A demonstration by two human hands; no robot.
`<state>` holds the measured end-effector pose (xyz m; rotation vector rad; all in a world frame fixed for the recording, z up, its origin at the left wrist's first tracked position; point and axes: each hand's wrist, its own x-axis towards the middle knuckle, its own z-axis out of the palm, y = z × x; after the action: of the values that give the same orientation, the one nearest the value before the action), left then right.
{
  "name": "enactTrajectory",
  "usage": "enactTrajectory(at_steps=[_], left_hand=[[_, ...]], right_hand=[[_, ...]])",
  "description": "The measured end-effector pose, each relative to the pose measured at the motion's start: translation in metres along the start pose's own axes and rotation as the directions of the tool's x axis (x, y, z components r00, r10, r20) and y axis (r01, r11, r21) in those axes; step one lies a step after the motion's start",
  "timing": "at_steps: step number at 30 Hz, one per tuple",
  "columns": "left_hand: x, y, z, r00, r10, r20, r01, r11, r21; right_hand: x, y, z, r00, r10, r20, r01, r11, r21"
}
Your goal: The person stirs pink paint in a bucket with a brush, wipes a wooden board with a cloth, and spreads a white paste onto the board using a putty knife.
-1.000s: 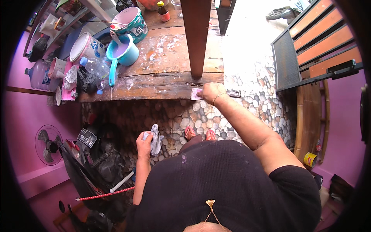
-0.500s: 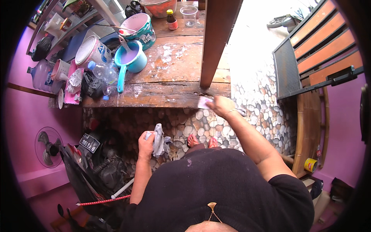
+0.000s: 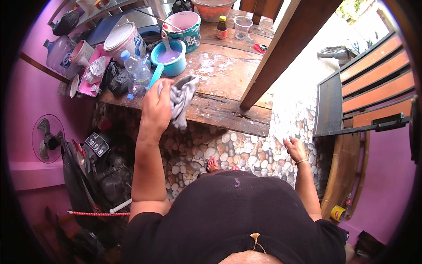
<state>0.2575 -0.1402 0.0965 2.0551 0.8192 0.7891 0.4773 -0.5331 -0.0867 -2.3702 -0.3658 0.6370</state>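
Observation:
My left hand (image 3: 156, 105) is closed on a crumpled grey cloth (image 3: 182, 99), raised above the front edge of the wooden table (image 3: 220, 108). Just beyond it sits a light-blue dipper (image 3: 176, 67) of purplish liquid, with a paintbrush (image 3: 166, 40) leaning in it. The hand and cloth partly cover the dipper's handle. My right hand (image 3: 297, 150) is off the table's right corner, above the pebble-patterned floor, with its fingers curled. Something pale at its fingertips blends into the bright floor, and I cannot make it out.
A brown wooden post (image 3: 285, 57) rises at the table's right end. Behind the dipper stand a teal paint bucket (image 3: 191, 33), a small dark bottle (image 3: 222, 28) and a clear cup (image 3: 242, 28). Plastic bottles (image 3: 138, 72) lie left. A motorbike (image 3: 110, 167) is at lower left, a slatted gate (image 3: 373, 79) right.
My left hand has lifted the cloth up and forward, over the table edge by the dipper. My right hand has left the table edge, where it held a pale piece, and moved right and back.

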Motion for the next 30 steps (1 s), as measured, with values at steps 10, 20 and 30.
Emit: enactTrajectory(at_steps=[10,20,30], left_hand=[[0.093,0.05,0.035,0.994,0.106,-0.024,-0.109,0.951,-0.29],[0.109,-0.03,0.102,0.932,0.296,-0.21,-0.204,0.906,0.371],[-0.115,-0.026,0.124,0.761,-0.226,0.608,0.517,0.778,-0.357]], right_hand=[[-0.025,0.033,-0.048,0.993,0.111,-0.047,-0.111,0.994,-0.005],[-0.026,0.063,-0.045,0.999,0.02,0.049,-0.021,1.0,0.007],[-0.036,-0.112,-0.015,0.886,-0.128,0.445,0.051,0.982,0.181]])
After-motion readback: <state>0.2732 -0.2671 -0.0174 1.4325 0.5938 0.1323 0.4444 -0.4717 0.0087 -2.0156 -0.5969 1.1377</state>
